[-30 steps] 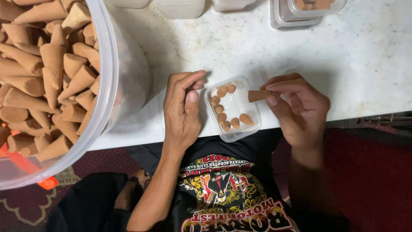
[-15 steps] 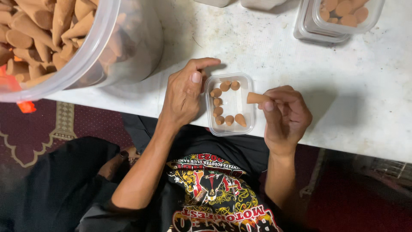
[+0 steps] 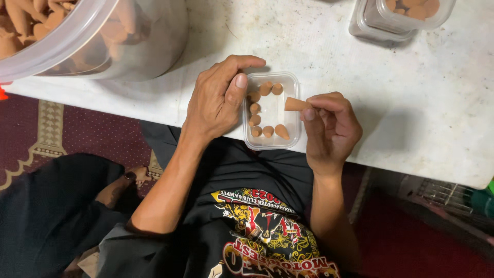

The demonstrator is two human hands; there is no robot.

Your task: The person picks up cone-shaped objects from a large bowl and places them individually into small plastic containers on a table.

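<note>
Cone [image 3: 296,104] now nearer tray [image 3: 294,135] edge, in right hand [image 3: 332,128].
</note>
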